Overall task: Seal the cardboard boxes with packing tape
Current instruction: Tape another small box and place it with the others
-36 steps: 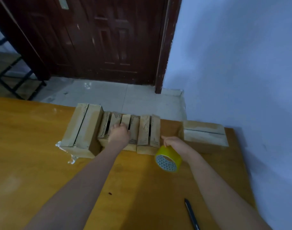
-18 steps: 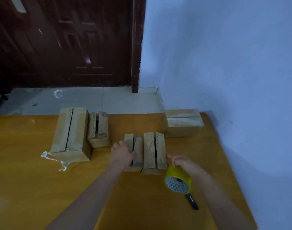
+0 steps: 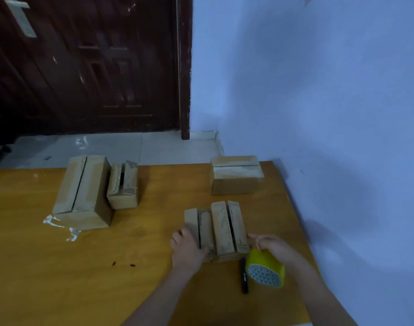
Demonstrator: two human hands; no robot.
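Two small cardboard boxes stand side by side near the table's right front: a lower one point(image 3: 201, 224) and a taller one point(image 3: 228, 225), both with their top flaps parted along a slit. My left hand point(image 3: 188, 249) grips the lower box at its left near corner. My right hand point(image 3: 275, 248) touches the taller box's right near corner while holding a yellow roll of packing tape point(image 3: 264, 270), which hangs below the fingers. A black pen point(image 3: 244, 276) lies just left of the roll.
A large box point(image 3: 83, 194) and a small box point(image 3: 123, 185) sit at the back left, with scraps of clear tape point(image 3: 60, 225) in front. Another box point(image 3: 235, 177) stands at the back right. The wooden table point(image 3: 60, 278) ends near the blue wall on the right.
Both hands have drawn the two small boxes toward me, away from the row at the back. The view has swung so the boxes lie lower and farther right.
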